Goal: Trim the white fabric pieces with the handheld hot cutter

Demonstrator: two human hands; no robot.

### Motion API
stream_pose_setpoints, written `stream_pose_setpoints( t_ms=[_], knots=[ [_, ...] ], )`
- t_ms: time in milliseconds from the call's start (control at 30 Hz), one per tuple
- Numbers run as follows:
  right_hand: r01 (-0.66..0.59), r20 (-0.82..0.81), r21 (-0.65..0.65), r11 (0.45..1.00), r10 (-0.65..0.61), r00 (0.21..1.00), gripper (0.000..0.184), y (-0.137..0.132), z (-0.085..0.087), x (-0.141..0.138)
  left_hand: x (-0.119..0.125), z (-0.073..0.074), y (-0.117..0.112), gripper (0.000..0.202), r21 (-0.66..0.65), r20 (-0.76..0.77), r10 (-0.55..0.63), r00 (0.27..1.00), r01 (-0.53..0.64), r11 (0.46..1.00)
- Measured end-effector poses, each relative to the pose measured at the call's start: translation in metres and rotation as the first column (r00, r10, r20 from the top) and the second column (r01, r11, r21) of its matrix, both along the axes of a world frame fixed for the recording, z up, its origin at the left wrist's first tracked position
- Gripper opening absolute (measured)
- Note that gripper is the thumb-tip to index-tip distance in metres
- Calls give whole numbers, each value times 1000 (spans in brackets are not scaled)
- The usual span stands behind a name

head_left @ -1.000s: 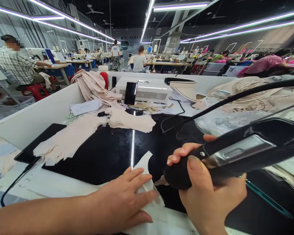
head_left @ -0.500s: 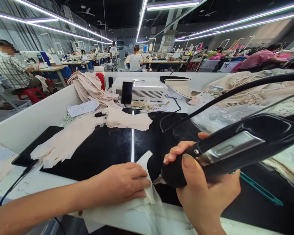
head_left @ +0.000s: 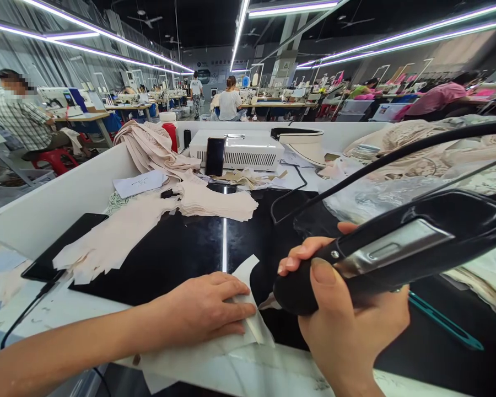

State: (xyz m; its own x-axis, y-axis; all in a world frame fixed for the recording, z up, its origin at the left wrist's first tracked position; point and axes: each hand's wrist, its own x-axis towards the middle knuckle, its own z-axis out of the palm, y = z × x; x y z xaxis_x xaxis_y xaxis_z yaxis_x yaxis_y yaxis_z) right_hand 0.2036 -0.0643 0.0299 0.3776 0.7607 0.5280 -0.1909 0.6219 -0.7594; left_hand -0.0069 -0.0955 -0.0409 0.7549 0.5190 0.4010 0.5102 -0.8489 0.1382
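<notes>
My left hand (head_left: 215,306) rests palm down with its fingers stretched over a thin pale fabric piece (head_left: 248,270), pressing it against the black tabletop (head_left: 182,251). One edge of that fabric is folded near my fingertips. In my right hand (head_left: 351,325) is a thick black corded hand tool (head_left: 434,242) with a silver metal plate on its side. My fingers and thumb wrap round its rounded front end. A small grey tip (head_left: 269,301) shows beside that end, close to the fabric; whether they touch I cannot tell.
A stack of beige cut fabric pieces (head_left: 215,203) lies ahead. Behind it a phone (head_left: 215,156) leans on a white vented box (head_left: 252,151). At right are teal tweezers (head_left: 446,320), clear plastic and the tool's black cable (head_left: 380,160). Co-workers sit at sewing machines beyond.
The view has shifted very slightly. Both hands, the fabric and the tool keep nearly the same places.
</notes>
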Motion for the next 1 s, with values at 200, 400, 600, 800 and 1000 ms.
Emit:
stream_pose_setpoints(
  t_ms=[200,400,600,800,1000],
  knots=[
    [-8,-29,12,1000,9,1000,58,8,-3,-2,1,2,-3,39,0,27,11,1000,-11,1000],
    [1,2,-4,1000,-1,1000,58,8,-6,-4,2,0,-2,36,-30,20,19,1000,-18,999],
    [19,-36,-19,1000,-20,999,56,12,-5,-2,5,0,-5,38,-21,57,24,998,-23,1000],
    [7,-67,16,1000,-5,998,57,18,-2,-5,9,-1,-9,41,5,57,40,998,-40,999],
    [-25,-33,28,999,26,999,52,18,-3,-9,14,1,-15,40,-17,-1,71,997,-71,997]
  ],
)
